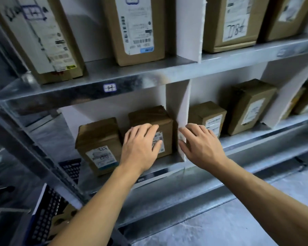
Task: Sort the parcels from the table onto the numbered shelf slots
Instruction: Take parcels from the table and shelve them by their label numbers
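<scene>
A small brown parcel [158, 118] with a white label stands in a lower shelf slot, against a white divider [180, 110]. My left hand [140, 144] lies flat on its front face with straight fingers. My right hand [199, 142] touches the divider's front edge, fingers relaxed, holding nothing. A second brown parcel [98, 139] marked 215 stands to the left in the same slot. Past the divider stands another small parcel [207, 116], partly hidden by my right hand.
The metal shelf [149, 80] above carries a slot label [110, 87] and tall labelled boxes [133, 27]. More parcels [249, 105] stand at lower right. A blue crate [43, 213] sits at lower left. Grey floor [238, 219] lies below the shelf.
</scene>
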Tool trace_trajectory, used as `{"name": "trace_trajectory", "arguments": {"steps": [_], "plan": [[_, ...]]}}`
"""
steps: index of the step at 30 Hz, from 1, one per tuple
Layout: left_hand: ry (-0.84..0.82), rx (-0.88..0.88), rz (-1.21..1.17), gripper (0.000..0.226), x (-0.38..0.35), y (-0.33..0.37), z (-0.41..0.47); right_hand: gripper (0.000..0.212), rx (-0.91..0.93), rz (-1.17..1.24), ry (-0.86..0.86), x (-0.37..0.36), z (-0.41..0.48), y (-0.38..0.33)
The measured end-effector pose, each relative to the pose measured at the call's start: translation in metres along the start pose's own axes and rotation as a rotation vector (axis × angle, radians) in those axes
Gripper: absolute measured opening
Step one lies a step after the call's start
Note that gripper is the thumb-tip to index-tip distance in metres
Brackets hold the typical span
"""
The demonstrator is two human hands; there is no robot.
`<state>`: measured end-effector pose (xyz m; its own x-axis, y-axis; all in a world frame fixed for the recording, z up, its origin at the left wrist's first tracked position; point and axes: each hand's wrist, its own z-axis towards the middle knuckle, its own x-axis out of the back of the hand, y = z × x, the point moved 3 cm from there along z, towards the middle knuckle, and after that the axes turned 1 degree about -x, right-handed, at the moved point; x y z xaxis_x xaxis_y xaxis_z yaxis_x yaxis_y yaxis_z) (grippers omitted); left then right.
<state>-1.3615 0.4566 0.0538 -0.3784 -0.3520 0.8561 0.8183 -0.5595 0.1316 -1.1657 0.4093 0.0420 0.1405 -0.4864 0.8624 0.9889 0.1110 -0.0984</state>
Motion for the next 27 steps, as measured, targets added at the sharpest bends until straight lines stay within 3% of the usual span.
{"name": "trace_trajectory", "arguments": {"steps": [13, 22, 27], "plan": [[0.014, -0.223, -0.107, 0.047, -0.058, 0.146, 0.055, 0.042, -0.195, -0.052, -0.038, 0.029, -0.015, 0.169], [-0.2, 0.048, 0.034, 0.058, -0.132, 0.178, 0.144, 0.043, -0.121, -0.071, -0.026, 0.034, 0.041, 0.298], [-0.218, 0.168, 0.071, 0.062, -0.155, 0.182, 0.17, 0.051, -0.101, -0.085, -0.057, 0.025, 0.069, 0.329]]}}
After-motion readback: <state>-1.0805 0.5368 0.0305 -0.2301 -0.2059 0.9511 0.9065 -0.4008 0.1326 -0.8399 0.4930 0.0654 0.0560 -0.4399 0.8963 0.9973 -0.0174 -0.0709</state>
